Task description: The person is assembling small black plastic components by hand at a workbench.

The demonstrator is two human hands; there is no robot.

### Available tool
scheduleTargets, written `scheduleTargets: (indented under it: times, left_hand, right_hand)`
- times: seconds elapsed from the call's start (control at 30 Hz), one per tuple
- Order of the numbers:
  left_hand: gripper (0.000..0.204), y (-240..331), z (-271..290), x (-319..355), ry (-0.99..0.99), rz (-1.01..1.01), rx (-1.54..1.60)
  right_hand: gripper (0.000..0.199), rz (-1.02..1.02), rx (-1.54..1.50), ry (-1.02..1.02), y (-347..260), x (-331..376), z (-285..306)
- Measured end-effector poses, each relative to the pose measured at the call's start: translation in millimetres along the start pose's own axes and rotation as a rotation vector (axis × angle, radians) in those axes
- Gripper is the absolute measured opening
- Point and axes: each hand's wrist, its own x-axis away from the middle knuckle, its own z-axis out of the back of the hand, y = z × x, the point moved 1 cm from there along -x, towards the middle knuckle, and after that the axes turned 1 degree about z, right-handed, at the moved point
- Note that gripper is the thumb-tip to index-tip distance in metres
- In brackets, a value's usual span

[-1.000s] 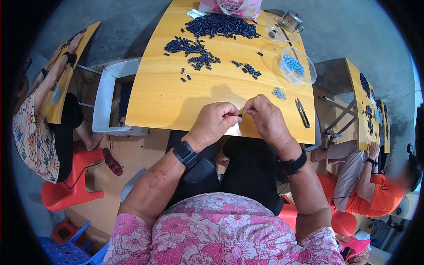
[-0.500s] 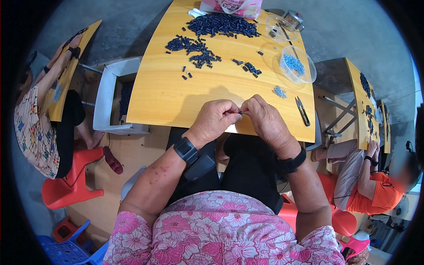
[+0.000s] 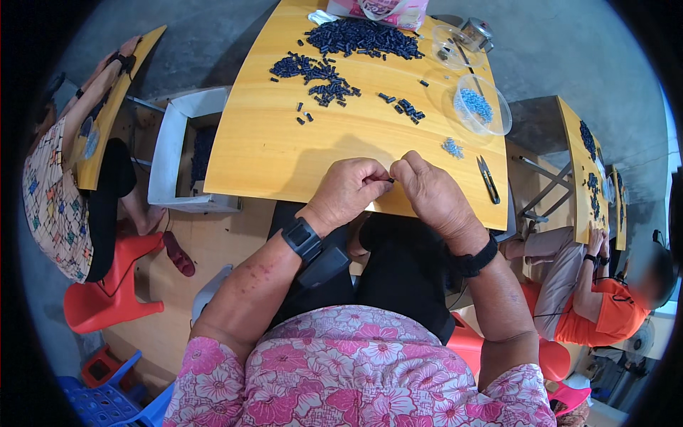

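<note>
Above the near edge of the yellow wooden table (image 3: 277, 153), my left hand (image 3: 341, 192) pinches a small black tube-like piece (image 3: 390, 180) between thumb and index finger. Close beside it on the right is my right hand (image 3: 435, 193), its fingers pinched together at that piece. What the right fingertips hold, if anything, is hidden. Farther back lie a large heap of black pieces (image 3: 364, 39) and a smaller heap (image 3: 306, 69). To the right of my hands sit a little pile of pale blue pieces (image 3: 452, 148) and dark thread snips (image 3: 488, 180).
A clear tub of blue pieces (image 3: 477, 107), another clear tub (image 3: 455, 51), a metal cup (image 3: 477, 32) and a pink bag (image 3: 391, 13) stand toward the back. A white box (image 3: 167, 153) is left of the table. People sit at other tables on both sides.
The right fingertips have shifted slightly up, while the left hand keeps its pinch on the black piece. The whole view has moved a little.
</note>
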Motion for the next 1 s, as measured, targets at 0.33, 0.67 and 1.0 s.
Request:
scheduleTargets:
  times: [0.33,0.67,1.0]
  left_hand:
    - [0.013,1.8,3.7,-1.1,-0.045,-0.018,-0.050]
    - [0.009,0.2,0.1,-0.6,-0.029,0.054,0.020]
    - [0.009,-4.6,-0.8,-1.2,-0.024,0.024,0.049]
  right_hand:
    - [0.017,0.248,0.273,-0.058,-9.7,-3.8,5.7]
    - [0.014,-0.004,-0.416,0.248,15.8,1.3,-24.8]
    - [0.016,-0.275,-0.782,0.383,18.4,13.9,-45.6]
